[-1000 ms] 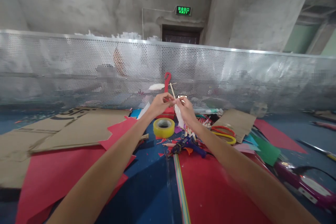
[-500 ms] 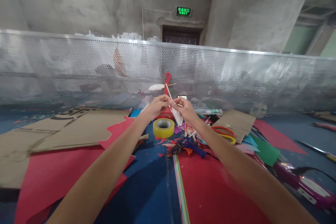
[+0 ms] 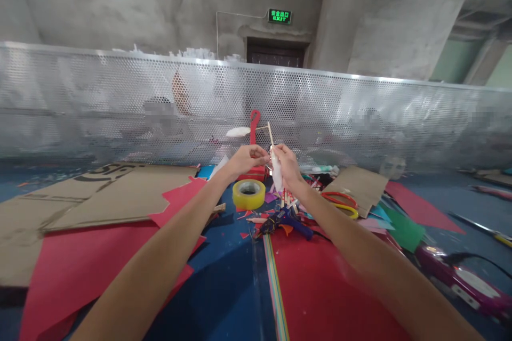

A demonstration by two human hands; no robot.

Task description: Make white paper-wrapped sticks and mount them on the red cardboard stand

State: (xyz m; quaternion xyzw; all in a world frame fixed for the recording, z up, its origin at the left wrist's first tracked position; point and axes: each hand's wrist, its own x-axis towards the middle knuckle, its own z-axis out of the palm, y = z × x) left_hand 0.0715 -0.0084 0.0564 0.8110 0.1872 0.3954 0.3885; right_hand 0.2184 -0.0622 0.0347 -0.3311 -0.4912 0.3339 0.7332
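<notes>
My right hand (image 3: 287, 166) pinches a thin wooden stick (image 3: 270, 133) with a white, leaf-shaped piece (image 3: 276, 170) hanging at its lower end. Just to the left, my left hand (image 3: 250, 160) is closed, its fingertips pressed together close to the white piece; what they hold, if anything, is too small to make out. Behind the hands rises a red upright (image 3: 253, 127) with a hooked top, on a red base (image 3: 253, 173). Another white leaf-shaped piece (image 3: 238, 132) sits out to the left of the upright, and a thin stick shows on its right.
A yellow tape roll (image 3: 248, 201) and a blue glue gun (image 3: 286, 222) lie below my hands. Scissors (image 3: 340, 201), paper scraps and sticks are to the right. Cardboard (image 3: 132, 192) and red paper (image 3: 92, 261) lie left. A perforated metal panel (image 3: 340, 112) stands behind.
My right hand has shifted slightly right with the stick and white piece, and the stick stands more upright. My left hand's fingertips have come apart from the right hand's.
</notes>
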